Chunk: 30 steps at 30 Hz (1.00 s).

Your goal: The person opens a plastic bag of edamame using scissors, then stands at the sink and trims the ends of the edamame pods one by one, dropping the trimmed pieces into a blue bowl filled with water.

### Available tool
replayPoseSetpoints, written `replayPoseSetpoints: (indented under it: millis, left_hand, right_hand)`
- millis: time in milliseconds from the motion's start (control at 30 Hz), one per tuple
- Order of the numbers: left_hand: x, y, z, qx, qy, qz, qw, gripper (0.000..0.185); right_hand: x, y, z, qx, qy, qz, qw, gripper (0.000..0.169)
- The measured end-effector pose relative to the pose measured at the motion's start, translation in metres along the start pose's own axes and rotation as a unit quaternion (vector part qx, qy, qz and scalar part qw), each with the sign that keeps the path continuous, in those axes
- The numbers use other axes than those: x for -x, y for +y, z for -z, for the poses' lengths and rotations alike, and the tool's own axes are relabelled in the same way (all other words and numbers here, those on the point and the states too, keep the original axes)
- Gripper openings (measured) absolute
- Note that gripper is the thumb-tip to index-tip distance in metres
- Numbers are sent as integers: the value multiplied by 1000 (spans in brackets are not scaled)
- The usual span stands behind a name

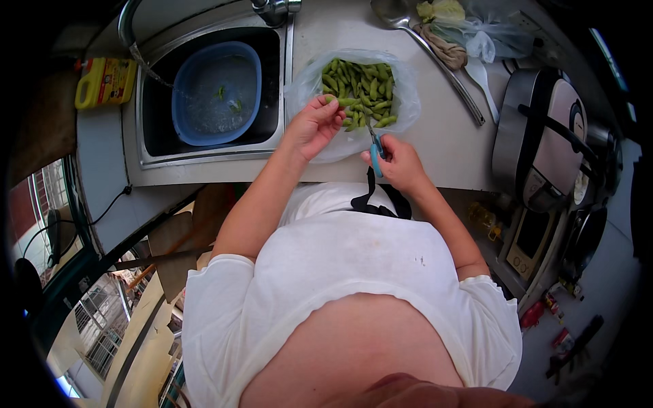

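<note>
Green edamame pods [375,84] fill an opened clear plastic bag [405,109] on the counter. My left hand [317,122], at the bag's left side, pinches one edamame pod [344,102] between thumb and fingers. Scissors with blue handles [376,153] are in my right hand [398,162] at the bag's near edge, their blades pointing up over the pods, close to the held pod's right end. Whether the blades touch that pod cannot be told. In the sink to the left, a blue plastic basin [178,115] holds water with a few green pieces floating in it.
Water runs from the faucet [127,30] into the basin. A metal ladle [444,64], a white plastic spoon [482,84] and a knotted plastic bag [479,41] lie at the counter's back right. A rice cooker [546,137] stands far right, a yellow jug [107,81] left of the sink.
</note>
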<state>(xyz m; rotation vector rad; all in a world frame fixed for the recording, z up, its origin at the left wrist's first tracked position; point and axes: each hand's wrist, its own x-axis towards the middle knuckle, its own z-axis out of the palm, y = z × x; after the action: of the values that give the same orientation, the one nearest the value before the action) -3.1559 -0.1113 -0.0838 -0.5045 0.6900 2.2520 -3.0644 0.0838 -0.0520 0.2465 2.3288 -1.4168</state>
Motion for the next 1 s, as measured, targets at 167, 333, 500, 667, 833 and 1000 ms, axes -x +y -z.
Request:
replayPoseSetpoints:
  millis: [167, 333, 500, 667, 833, 1000]
  left_hand:
    - [1, -15, 0, -26, -16, 15, 999, 8]
    - [7, -16, -6, -99, 34, -7, 995, 9]
    - [6, -14, -4, -154, 61, -19, 986, 11]
    - [15, -2, -5, -113, 20, -27, 993, 12]
    - [30, 59, 41, -6, -16, -169, 985, 14]
    - [37, 101, 70, 62, 146, -268, 950, 16]
  right_hand:
    - [0, -12, 1, 58, -5, 3, 998, 46]
    - [-2, -9, 0, 15, -26, -22, 999, 45]
    - [-4, 0, -3, -63, -61, -58, 994, 40]
    - [-6, 5, -4, -218, -76, -92, 969, 34]
    - [-4, 8, 6, -205, -32, -87, 974, 31]
    - [-6, 3, 8, -198, -39, -79, 976, 29]
